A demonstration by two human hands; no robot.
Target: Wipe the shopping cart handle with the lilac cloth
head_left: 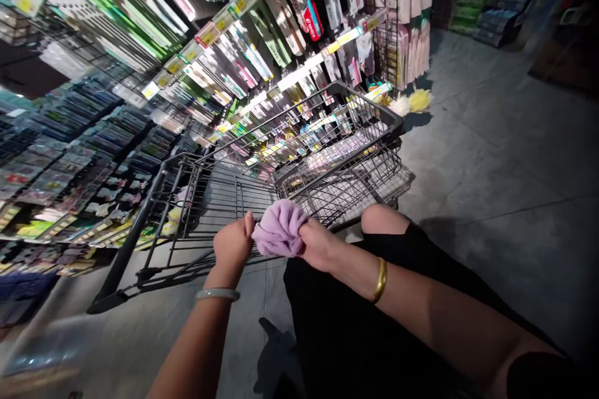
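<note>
Curled fingers of the left hand [234, 242] and right hand [322, 245] pinch opposite edges of a bunched purple cloth [281, 229] before a cart's [392, 118] wire side, shelves [262, 43] beyond, floor [505, 143] stretching wide to the right.

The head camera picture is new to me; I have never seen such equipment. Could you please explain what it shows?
There is no machine: a camera worn on a person's head looks forward and down at their own bare hands. This is the only view. The left hand and the right hand hold a bunched purple cloth between them. A pale bangle circles the left wrist, a gold bangle the right. Ahead, a wire shopping cart stands on the grey floor beside store shelves. What lies inside the cart is hard to tell through the wire.
</note>
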